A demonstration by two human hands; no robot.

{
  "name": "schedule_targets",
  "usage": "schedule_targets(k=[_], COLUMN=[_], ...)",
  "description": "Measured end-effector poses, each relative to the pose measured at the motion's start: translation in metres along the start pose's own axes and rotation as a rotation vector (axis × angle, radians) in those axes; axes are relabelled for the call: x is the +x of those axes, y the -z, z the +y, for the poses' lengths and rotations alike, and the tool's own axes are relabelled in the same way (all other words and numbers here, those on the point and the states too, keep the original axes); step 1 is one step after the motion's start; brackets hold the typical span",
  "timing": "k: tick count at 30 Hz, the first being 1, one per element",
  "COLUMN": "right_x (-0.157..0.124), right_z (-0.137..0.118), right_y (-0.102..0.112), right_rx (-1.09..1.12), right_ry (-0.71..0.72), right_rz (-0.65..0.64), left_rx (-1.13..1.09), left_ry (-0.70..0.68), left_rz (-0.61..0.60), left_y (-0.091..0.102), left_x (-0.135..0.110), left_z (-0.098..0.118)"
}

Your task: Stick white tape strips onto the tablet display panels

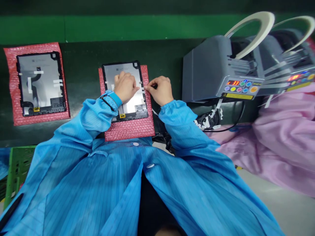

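Observation:
In front of me an opened tablet (134, 106), silver back with a black frame, lies on a pink bubble-wrap bag (130, 131). My left hand (125, 88) rests over the middle of the tablet, fingers curled and thumb towards its right edge. Whatever is under those fingers is hidden. At that right edge my right hand (161, 91) pinches with thumb and forefinger, at the end of a short strip of white tape (142, 88). More white pieces sit along the same edge. A yellow sticker (122, 115) shows near the tablet's bottom.
Another opened tablet (46, 85) with white tape strips lies on a pink bubble-wrap bag (17, 116) at left. To the right stand a grey tape dispenser (206, 72) and a second dispenser (275, 52). A person's pink sleeve (285, 131) and a green crate (21, 167) are nearby.

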State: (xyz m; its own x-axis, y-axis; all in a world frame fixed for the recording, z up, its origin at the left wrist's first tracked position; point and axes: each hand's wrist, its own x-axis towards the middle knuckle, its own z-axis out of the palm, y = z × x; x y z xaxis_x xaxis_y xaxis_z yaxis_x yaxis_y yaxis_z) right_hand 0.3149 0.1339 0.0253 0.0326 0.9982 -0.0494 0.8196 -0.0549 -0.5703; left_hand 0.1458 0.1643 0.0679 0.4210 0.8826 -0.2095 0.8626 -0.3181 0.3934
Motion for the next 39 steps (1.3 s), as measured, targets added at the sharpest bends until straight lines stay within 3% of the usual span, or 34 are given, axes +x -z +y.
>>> schedule_targets(k=[4,8,12,15,19,22,24,27,32,36,39], right_x=[-0.027,-0.05,-0.052,-0.043,-0.028,-0.019,-0.014,-0.008,-0.005,-0.022,-0.042], right_z=[-0.015,-0.028,-0.024,-0.016,-0.02,-0.038,-0.05,-0.059,-0.056,-0.058,-0.06], right_y=[0.008,-0.001,-0.003,0.006,0.016,0.014,0.011,0.007,0.008,0.016,0.023], right_rx=[-0.128,-0.319,-0.364,-0.314,-0.144,-0.098,-0.12,-0.117,0.145,0.341,0.346], right_ry=[0.075,0.101,0.178,0.204,0.037,-0.138,-0.206,-0.258,-0.283,-0.3,-0.323], right_rz=[-0.05,-0.114,-0.048,-0.057,-0.009,-0.041,-0.089,-0.116,0.026,0.114,0.057], left_rx=[-0.015,-0.001,0.019,0.028,0.101,0.187,0.217,0.22,0.188,0.218,0.246], left_ry=[-0.039,-0.073,-0.065,-0.04,0.242,0.379,0.355,0.341,0.355,0.35,0.314], left_rz=[0.02,-0.002,-0.012,-0.018,0.145,0.076,0.007,0.022,0.02,0.057,0.067], left_y=[0.0,-0.001,0.001,0.013,0.038,0.045,0.041,0.032,0.033,0.042,0.04], left_x=[-0.003,-0.004,-0.004,-0.014,-0.046,-0.07,-0.078,-0.079,-0.075,-0.087,-0.103], left_z=[-0.004,-0.005,-0.005,-0.016,-0.044,-0.053,-0.051,-0.047,-0.048,-0.041,-0.034])
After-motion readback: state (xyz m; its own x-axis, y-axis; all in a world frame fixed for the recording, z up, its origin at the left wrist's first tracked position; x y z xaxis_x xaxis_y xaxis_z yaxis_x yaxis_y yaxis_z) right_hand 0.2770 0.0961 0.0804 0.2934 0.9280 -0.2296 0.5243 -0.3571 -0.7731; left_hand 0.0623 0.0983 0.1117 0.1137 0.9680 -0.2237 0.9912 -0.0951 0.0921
